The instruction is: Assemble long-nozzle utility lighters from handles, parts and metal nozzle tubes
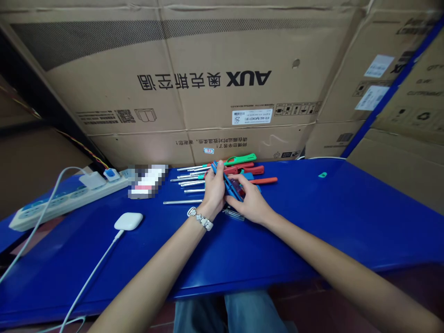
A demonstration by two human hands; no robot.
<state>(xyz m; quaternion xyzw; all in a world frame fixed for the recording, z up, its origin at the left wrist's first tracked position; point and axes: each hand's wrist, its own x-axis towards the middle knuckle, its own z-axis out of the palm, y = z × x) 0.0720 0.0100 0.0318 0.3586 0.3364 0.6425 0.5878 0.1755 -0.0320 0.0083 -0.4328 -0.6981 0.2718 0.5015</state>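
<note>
A blue plastic lighter handle [229, 186] is held up at a slant between my two hands, over the table. My left hand [215, 187] is closed round its left side, thumb along the upper end. On the other side, the fingers and thumb of my right hand [252, 200] pinch the lower part. Behind them lie several long-nosed lighters with metal tubes, among them a green one [244, 159], a red one [255, 170] and an orange one [268, 181]. Under my hands, a small clear piece [234, 214] shows, its kind unclear.
The blue table [312, 222] backs onto a large cardboard box [194, 46]. At the left are a power strip [69, 199] with plugs, a blurred-out phone [147, 182] and a white earbud case [128, 221] on a cable. A small green piece [322, 175] lies to the right.
</note>
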